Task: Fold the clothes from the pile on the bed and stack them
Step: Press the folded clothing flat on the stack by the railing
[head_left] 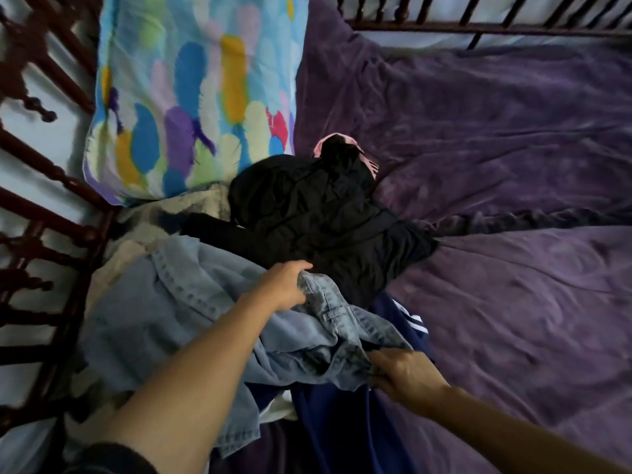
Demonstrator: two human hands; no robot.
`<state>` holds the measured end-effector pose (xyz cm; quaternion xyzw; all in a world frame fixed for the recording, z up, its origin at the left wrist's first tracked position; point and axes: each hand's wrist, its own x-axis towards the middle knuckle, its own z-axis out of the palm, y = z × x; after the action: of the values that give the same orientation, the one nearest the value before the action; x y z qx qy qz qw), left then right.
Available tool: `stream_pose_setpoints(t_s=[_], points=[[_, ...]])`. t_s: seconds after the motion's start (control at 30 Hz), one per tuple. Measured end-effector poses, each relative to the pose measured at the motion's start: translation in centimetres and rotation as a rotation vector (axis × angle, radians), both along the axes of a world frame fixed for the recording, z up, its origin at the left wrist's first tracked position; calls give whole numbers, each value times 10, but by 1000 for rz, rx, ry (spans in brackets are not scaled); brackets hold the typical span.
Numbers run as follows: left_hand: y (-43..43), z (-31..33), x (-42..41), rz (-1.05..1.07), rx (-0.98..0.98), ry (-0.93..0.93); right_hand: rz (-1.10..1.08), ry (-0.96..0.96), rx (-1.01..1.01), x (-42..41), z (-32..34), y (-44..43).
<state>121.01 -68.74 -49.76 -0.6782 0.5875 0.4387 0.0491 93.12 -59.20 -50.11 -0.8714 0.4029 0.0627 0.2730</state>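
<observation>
A pile of clothes lies on the left part of the bed. On top are light blue jeans point(178, 319), crumpled. My left hand point(284, 285) grips their waistband at the far end, and my right hand point(403, 374) grips the same waistband nearer to me. Behind the jeans lies a black garment point(318, 213) with a pink piece point(325, 142) under its far end. A navy garment with white stripes point(342, 422) lies beneath the jeans. Pale cloth point(136, 244) shows at the pile's left.
The purple bedspread point(496, 268) covers the bed to the right. A colourful feather-print pillow point(191, 97) lies at the back left. A dark wooden bed rail point(41, 234) runs along the left side and another rail point(478, 15) along the back.
</observation>
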Motion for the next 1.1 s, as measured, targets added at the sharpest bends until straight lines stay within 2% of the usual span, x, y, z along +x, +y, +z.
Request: stream_pose_setpoints(t_s=[0.07,0.1,0.17,0.23,0.3,0.4,0.47,0.57,0.63,0.73,0.8,0.87,1.03,1.1], points=[[17,12,-10,1,-43,28,-114,54,143,-16,0,7],[25,23,-12,-1,-36,59,-242,27,214,-20,2,9],[43,48,-11,25,47,136,-559,-81,370,-23,8,7],[70,78,-9,37,127,139,-703,-73,475,-24,7,2],[103,101,-10,-11,136,-8,-590,88,512,-20,2,2],[164,133,-17,-94,9,-241,-358,236,552,-2,7,12],[203,156,-20,8,-120,-252,-266,313,362,13,24,22],[245,206,-12,316,-438,-223,-284,127,41,20,68,16],[263,241,-3,399,-610,-298,-296,-96,-30,14,110,-1],[270,281,-8,480,-711,-403,-230,-344,-118,6,189,-25],[267,298,-28,545,-681,-334,-168,-467,-180,5,243,-30],[258,304,-55,594,-560,-263,-132,-571,-207,4,292,-30],[228,288,-131,556,-350,-23,-164,-725,-260,-6,396,-24],[216,281,-154,570,-381,-57,-193,-774,-256,-12,427,-24]])
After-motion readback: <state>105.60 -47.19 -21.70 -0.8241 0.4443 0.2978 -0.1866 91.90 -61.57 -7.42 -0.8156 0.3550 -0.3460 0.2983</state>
